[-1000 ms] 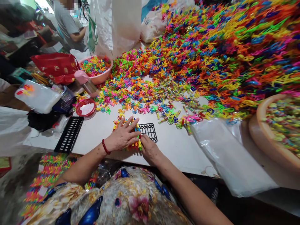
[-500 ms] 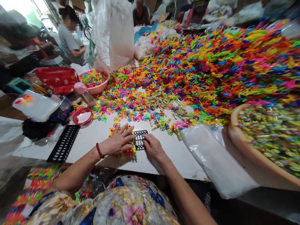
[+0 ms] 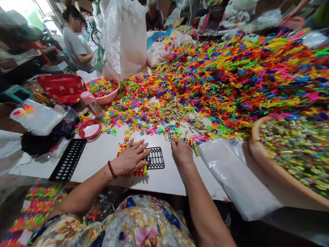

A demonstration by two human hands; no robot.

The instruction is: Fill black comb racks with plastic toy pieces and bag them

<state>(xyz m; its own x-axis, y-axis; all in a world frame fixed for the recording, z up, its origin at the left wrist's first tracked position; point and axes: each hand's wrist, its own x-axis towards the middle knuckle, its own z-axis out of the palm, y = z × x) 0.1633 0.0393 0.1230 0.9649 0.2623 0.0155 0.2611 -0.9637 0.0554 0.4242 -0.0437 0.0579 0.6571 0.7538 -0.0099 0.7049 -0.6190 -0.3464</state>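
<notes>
My left hand (image 3: 132, 158), a red bead bracelet at its wrist, lies palm down with fingers spread over a block of small colourful plastic pieces (image 3: 120, 148). These pieces sit on the left part of a black slotted plastic rack (image 3: 156, 158), whose right part shows bare slots. My right hand (image 3: 183, 152) is to the right of the rack, at the front edge of the loose pieces. Its fingers are pinched together; what is between them, if anything, is hidden. Just beyond its fingertips lie small wheel-shaped plastic pieces (image 3: 170, 136).
A large heap of bright plastic pieces (image 3: 231, 82) covers the table's back and right. A round tub (image 3: 255, 137) of small pieces stands at right, beside clear plastic bags (image 3: 231, 171). At left are another black rack (image 3: 68, 159) and a red basket (image 3: 99, 127). Two people are behind.
My right hand has left the rack and moved right and forward to the edge of the loose pieces. My left hand stays spread over the filled part of the rack.
</notes>
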